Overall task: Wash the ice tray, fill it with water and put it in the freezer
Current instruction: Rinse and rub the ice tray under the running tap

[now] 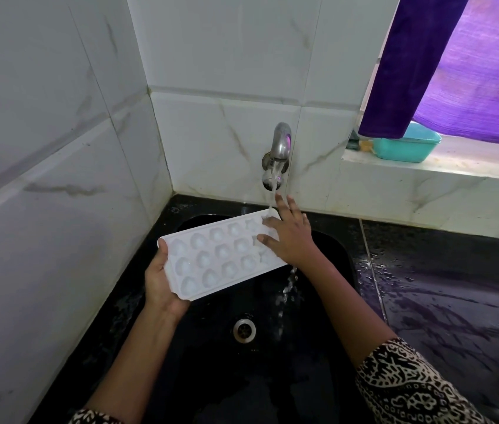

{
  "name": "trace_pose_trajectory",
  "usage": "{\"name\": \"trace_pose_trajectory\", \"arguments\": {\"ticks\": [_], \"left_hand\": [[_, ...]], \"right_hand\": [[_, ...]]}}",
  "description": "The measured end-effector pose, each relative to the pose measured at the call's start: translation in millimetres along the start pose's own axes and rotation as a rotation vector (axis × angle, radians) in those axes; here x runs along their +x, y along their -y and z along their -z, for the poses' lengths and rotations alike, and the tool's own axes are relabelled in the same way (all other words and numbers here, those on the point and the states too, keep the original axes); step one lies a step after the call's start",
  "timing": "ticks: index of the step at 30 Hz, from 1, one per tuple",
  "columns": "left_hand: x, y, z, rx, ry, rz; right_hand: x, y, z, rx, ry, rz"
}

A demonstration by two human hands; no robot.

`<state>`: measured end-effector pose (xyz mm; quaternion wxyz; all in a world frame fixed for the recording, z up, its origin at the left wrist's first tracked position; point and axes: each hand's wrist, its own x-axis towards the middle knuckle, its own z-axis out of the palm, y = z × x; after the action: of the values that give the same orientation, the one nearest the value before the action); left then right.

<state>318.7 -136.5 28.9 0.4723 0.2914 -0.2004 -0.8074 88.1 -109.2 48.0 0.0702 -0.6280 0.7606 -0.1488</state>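
Black sink (pixel 211 368) nearest, white ice tray (pixel 220 255) held above it, left hand (pixel 162 280) gripping its 7 o'clock end, right hand (pixel 288 237) resting flat with fingers (pixel 292 208) spread on its 2 o'clock end, running tap (pixel 280 145) at 12 o'clock pouring onto that end.

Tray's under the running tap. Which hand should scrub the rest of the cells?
Right, likely. The right hand lies flat-fingered on the ice tray at its far end, under the tap, holding nothing. The left hand grips the near end, carrying the tray over the sink.
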Motion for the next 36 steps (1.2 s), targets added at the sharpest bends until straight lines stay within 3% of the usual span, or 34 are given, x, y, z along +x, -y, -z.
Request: {"name": "trace_pose_trajectory", "arguments": {"ticks": [7,11,15,19,23,27,36], "left_hand": [[-3,9,3,-0.017,-0.006,0.032],[0,5,5,-0.049,-0.023,-0.012],[0,4,8,-0.069,-0.024,-0.035],[1,6,7,-0.087,-0.021,-0.047],[3,10,5,-0.083,-0.017,-0.046],[5,9,0,-0.109,0.000,-0.047],[4,13,2,-0.120,0.022,-0.046]], "right_hand": [[1,-1,-1,-0.127,0.028,-0.029],[-1,-3,-1,0.078,0.016,0.040],[-14,-10,2,0.286,-0.169,0.081],[-22,-14,-7,0.214,-0.295,0.059],[-16,-11,-8,0.012,-0.161,0.045],[-7,-5,1,-0.019,-0.057,0.057],[-7,-6,-1,-0.151,-0.051,0.047]]}}
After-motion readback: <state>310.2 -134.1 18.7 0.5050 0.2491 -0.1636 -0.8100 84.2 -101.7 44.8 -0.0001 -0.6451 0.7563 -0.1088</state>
